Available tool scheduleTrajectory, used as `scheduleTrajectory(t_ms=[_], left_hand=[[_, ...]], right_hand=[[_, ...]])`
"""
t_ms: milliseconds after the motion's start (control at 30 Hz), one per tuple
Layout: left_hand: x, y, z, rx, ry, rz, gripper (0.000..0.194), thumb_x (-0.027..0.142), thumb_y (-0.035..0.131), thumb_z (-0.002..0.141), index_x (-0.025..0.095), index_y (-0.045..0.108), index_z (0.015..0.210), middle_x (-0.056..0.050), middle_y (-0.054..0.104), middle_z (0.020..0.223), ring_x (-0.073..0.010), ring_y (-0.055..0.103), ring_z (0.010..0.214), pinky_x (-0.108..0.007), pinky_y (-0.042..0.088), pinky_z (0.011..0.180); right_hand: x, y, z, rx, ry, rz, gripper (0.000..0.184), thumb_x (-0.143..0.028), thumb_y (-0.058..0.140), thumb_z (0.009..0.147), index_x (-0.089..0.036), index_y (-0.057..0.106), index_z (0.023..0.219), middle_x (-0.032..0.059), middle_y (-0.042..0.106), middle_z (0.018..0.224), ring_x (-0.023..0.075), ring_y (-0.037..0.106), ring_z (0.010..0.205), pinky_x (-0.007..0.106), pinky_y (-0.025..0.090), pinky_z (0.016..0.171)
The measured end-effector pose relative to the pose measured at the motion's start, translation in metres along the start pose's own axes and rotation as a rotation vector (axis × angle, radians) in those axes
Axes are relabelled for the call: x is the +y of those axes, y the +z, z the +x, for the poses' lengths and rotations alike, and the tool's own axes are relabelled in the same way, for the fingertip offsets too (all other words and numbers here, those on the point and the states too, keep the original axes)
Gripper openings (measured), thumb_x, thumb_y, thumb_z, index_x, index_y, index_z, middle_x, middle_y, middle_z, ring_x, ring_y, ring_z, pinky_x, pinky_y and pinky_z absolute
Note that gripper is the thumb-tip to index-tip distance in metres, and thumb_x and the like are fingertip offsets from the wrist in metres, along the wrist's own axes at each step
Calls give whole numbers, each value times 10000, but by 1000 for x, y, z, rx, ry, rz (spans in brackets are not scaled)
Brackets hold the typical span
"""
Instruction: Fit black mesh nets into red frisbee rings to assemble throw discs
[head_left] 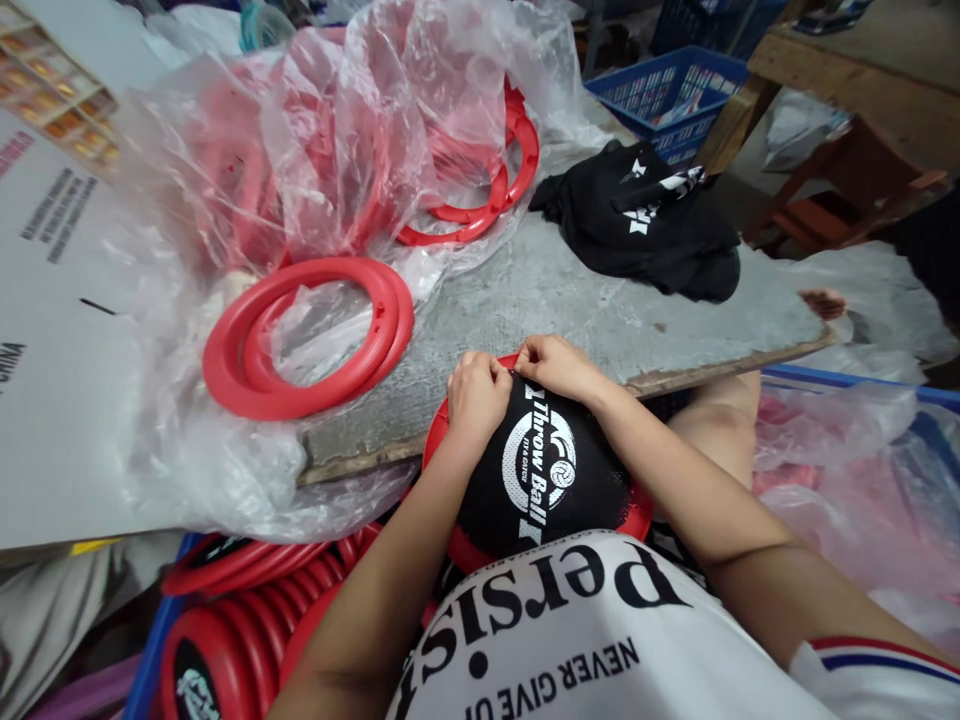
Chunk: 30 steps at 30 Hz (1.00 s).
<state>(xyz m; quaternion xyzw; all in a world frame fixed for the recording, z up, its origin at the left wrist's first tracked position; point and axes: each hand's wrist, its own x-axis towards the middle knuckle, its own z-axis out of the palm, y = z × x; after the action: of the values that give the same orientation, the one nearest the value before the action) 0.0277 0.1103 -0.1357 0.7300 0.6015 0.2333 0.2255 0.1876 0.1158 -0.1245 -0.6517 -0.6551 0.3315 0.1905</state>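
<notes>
A red plastic ring (637,520) rests against my body, covered by black mesh fabric (540,480) printed with a white "Throw Ball" logo. My left hand (475,394) and my right hand (556,366) meet at the ring's far edge. Both are closed in a pinch on the fabric's edge where it goes over the rim. Two loose red rings (225,370) lie stacked on clear plastic to the left on the grey board (570,300).
A clear bag (315,150) of more red rings lies at the back. A pile of black fabric pieces (652,225) sits on the board's right. Finished red discs (247,630) fill a blue crate at lower left. White cardboard (60,330) lies left. A blue basket (667,90) stands behind.
</notes>
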Motion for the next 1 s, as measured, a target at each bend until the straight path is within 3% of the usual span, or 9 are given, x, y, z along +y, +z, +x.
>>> scheduleTrajectory(t_ms=[133,333,467,600,833,1000], left_hand=[[-1,-3,1,-35,7,-29,127,173,532,887,212,554,767,-88,638,1001,-263,605,1062,-431,457,1006],[-7,-16,-2,-165,92,-134,162,229,602,891,206,551,739,-90,591,1190,-243,578,1210,-428,417,1111],[-8,-24,-6,-243,148,-128,150,199,691,817,207,552,762,-104,542,1343,-266,558,1268,-451,419,1126],[-10,-30,-8,-214,164,-91,185,100,669,764,217,528,738,-99,566,1317,-261,578,1254,-449,441,1119],[-19,-28,-8,-136,104,-183,119,121,594,822,201,581,735,-94,607,1276,-235,602,1206,-424,425,1119],[-23,-23,-8,-63,83,-217,126,113,577,823,207,587,740,-68,637,1203,-210,608,1161,-409,427,1107]], right_hand=[[-4,-1,-1,7,3,-37,88,-208,588,835,-184,619,756,9,676,755,140,524,685,251,310,596],[1,-2,-1,5,-34,-45,99,-247,584,839,-189,625,770,0,684,773,140,541,698,252,308,593],[3,-2,-2,14,-34,-54,99,-255,588,841,-190,627,777,-4,688,786,138,544,697,251,312,596],[1,-4,-4,6,-42,-48,83,-221,586,840,-183,635,785,3,696,797,138,549,709,248,325,614],[5,-2,0,3,-30,-29,60,-212,600,831,-188,655,827,0,705,828,144,582,734,244,359,644],[-2,-5,13,-90,-142,136,111,-152,610,810,-172,684,891,8,723,860,144,626,782,218,407,661]])
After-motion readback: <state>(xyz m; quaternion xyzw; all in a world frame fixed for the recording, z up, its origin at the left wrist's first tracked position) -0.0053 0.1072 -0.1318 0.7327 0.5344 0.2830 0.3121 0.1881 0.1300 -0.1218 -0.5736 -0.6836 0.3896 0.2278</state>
